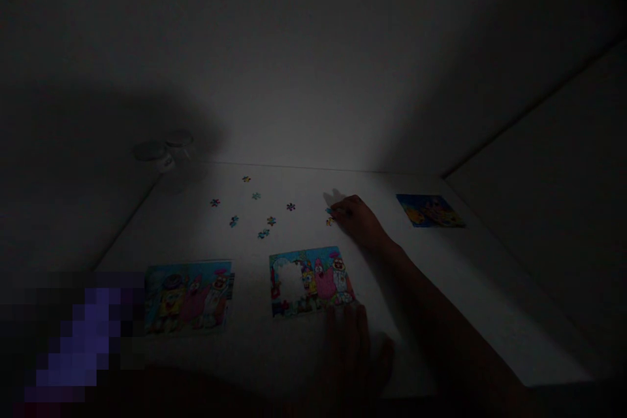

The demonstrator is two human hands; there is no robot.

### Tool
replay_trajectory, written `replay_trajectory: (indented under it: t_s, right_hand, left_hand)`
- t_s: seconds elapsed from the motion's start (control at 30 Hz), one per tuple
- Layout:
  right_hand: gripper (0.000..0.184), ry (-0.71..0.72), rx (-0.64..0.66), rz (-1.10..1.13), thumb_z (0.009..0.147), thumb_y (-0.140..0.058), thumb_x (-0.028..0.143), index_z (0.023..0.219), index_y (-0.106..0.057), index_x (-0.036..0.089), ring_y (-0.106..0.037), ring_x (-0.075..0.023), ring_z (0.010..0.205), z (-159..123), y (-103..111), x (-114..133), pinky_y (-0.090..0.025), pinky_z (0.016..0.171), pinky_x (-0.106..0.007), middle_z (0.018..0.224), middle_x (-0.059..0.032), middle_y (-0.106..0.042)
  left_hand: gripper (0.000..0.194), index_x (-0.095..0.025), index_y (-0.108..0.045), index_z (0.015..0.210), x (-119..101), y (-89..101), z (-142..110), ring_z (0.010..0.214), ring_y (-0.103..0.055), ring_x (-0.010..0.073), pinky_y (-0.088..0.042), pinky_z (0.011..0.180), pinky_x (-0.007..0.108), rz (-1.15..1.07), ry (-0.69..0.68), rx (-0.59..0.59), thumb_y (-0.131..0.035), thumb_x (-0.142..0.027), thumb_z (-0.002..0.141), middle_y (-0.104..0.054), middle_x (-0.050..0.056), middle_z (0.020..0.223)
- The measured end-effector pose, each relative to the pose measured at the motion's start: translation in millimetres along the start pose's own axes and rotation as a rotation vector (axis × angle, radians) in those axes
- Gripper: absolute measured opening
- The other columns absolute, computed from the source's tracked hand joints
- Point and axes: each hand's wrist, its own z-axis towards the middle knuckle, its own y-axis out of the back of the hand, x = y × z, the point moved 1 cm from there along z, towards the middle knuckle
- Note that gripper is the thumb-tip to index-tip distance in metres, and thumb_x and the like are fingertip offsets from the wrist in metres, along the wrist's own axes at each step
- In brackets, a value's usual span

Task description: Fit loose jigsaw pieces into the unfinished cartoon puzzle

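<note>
In the head view my right hand (pixel 360 222) reaches over the white surface with its fingers pinched on a small bluish jigsaw piece (pixel 330 210). Just below those fingertips lies a yellowish jigsaw piece (pixel 329 222). A partly assembled cartoon jigsaw puzzle (pixel 326 277) sits nearer me, with a white gap in its left part. My left hand (pixel 350 339) rests palm down with fingers stretched out, the fingertips at the puzzle's lower right edge. Left of it lies a picture (pixel 189 297) with the same cartoon figures. The scene is dark.
Several loose jigsaw pieces (pixel 271 221) are scattered beyond the puzzle, towards the left. A dark blue and yellow picture (pixel 430 210) lies at the right. Clear round objects (pixel 179 138) stand at the far left corner. White walls border the back and right side.
</note>
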Motion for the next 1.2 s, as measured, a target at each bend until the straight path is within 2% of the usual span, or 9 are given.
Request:
replay_trajectory:
  t_s: [0.2,0.37,0.53,0.63,0.7,0.83,0.97,1.1,1.2]
  right_hand:
    - [0.014,-0.023,-0.005,0.015,0.083,-0.061,0.022,0.093,-0.068,0.016,-0.058,-0.0206,0.088,1,-1,1,-0.046,0.084,-0.034,0.096,-0.0092,-0.059]
    - [0.013,-0.046,-0.001,0.085,0.080,-0.062,0.025,0.088,-0.065,0.016,-0.057,-0.0189,0.082,0,1,0,-0.046,0.077,-0.031,0.091,-0.0070,-0.060]
    - [0.019,-0.006,0.018,0.078,0.083,-0.059,0.032,0.091,-0.066,0.016,-0.056,-0.0186,0.080,-1,2,-1,-0.046,0.074,-0.030,0.091,-0.0069,-0.060]
    - [0.021,0.030,0.014,0.089,0.086,-0.054,0.031,0.094,-0.065,0.016,-0.057,-0.0189,0.080,-2,4,-1,-0.046,0.074,-0.031,0.092,-0.0075,-0.060]
    - [0.020,0.052,0.012,0.127,0.087,-0.051,0.030,0.095,-0.064,0.017,-0.057,-0.0182,0.078,-3,6,0,-0.046,0.072,-0.031,0.092,-0.0067,-0.060]
    - [0.017,0.109,0.082,0.160,0.085,-0.057,0.032,0.094,-0.064,0.019,-0.057,-0.0179,0.078,-7,10,5,-0.045,0.070,-0.031,0.090,-0.0049,-0.059]
    - [0.022,0.123,0.176,0.086,0.086,-0.060,0.038,0.098,-0.064,0.019,-0.058,-0.0191,0.081,-9,13,12,-0.046,0.074,-0.033,0.095,-0.0061,-0.059]
    - [0.022,0.122,0.254,0.069,0.089,-0.056,0.036,0.101,-0.064,0.020,-0.058,-0.0192,0.082,-10,14,16,-0.047,0.077,-0.034,0.098,-0.0071,-0.058]
    - [0.019,0.102,0.269,0.070,0.090,-0.055,0.035,0.096,-0.063,0.019,-0.058,-0.0197,0.084,-11,14,17,-0.047,0.078,-0.034,0.098,-0.0076,-0.058]
  left_hand:
    - [0.046,-0.027,-0.043,0.137,2,6.3,1,0.124,-0.050,0.0359,-0.039,0.096,0.061,-0.014,-0.020,0.091,-0.047,-0.041,0.094,-0.056,0.016,0.133]
    - [0.044,-0.027,-0.042,0.136,3,2.7,-1,0.119,-0.054,0.0345,-0.040,0.092,0.062,0.020,-0.052,0.055,-0.048,-0.040,0.094,-0.059,0.015,0.129]
    - [0.052,-0.025,-0.043,0.136,3,2.3,-1,0.121,-0.052,0.0362,-0.037,0.096,0.064,-0.002,-0.060,0.053,-0.048,-0.052,0.091,-0.057,0.017,0.131]
    - [0.050,-0.028,-0.044,0.136,2,2.7,0,0.121,-0.052,0.0368,-0.039,0.094,0.062,0.006,-0.070,0.069,-0.050,-0.049,0.091,-0.058,0.016,0.130]
    - [0.047,-0.029,-0.045,0.135,1,0.9,0,0.119,-0.054,0.0360,-0.041,0.093,0.062,0.014,-0.044,0.040,-0.052,-0.046,0.091,-0.060,0.014,0.128]
    - [0.042,-0.027,-0.050,0.128,-2,-7.6,-1,0.115,-0.057,0.0355,-0.040,0.093,0.063,-0.010,0.014,-0.084,-0.055,-0.044,0.090,-0.064,0.014,0.121]
    - [0.041,-0.024,-0.050,0.124,-5,-14.7,-1,0.115,-0.056,0.0357,-0.039,0.093,0.062,-0.042,0.034,-0.161,-0.053,-0.045,0.090,-0.065,0.015,0.118]
    - [0.041,-0.024,-0.049,0.123,-9,-13.7,0,0.116,-0.056,0.0340,-0.039,0.094,0.062,-0.044,0.095,-0.149,-0.056,-0.046,0.088,-0.064,0.014,0.120]
    - [0.039,-0.026,-0.047,0.125,-10,-9.0,1,0.116,-0.057,0.0330,-0.041,0.093,0.062,-0.015,0.075,-0.076,-0.053,-0.044,0.090,-0.064,0.012,0.122]
